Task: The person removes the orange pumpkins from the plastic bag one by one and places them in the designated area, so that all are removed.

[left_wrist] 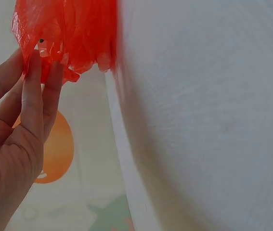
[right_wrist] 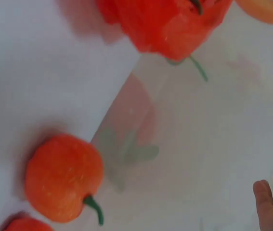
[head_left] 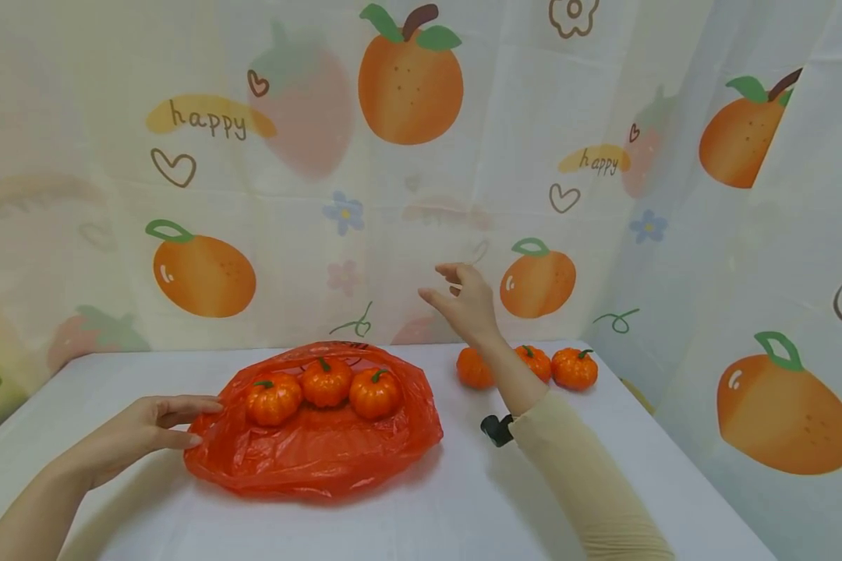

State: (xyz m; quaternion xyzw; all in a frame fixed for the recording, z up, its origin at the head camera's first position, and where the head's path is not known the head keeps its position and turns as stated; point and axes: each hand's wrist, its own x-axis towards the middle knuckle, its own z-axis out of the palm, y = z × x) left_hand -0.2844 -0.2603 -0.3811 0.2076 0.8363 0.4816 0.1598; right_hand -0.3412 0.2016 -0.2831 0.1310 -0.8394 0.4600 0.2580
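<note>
A person's left hand (head_left: 140,428) pinched the near-left edge of a crinkled, translucent red plastic bag (head_left: 316,471), its fingers and thumb closed on the thin film. The right hand (head_left: 468,302) was raised at the far side of the table, thumb and fingers spread well apart in a curve, with nothing in its grasp.

The bag, shiny and creased with dark print on its far rim, lay left of centre on the white-covered table (head_left: 463,510). Its long axis ran from left to right, and its wide mouth gaped upward and toward the wearer of the head camera.

Inside, toward the back, sat three squat, glossy orange, ribbed pumpkins with short green stems: a left one (head_left: 274,401), a middle one (head_left: 326,386) and a right one (head_left: 375,396), each wider than tall. The first two stems tipped up and leftward, the third up and to the right.

Three similar pumpkins stood outside the bag along the table's far right: one (head_left: 473,369) partly behind the right forearm, a second (head_left: 535,363) with its stem tilted left, and a third (head_left: 574,369) whose stem pointed right. A small black object (head_left: 495,431) showed beside the cream sleeve (head_left: 582,475). Behind hung a pale curtain (head_left: 421,179) printed with oranges.
</note>
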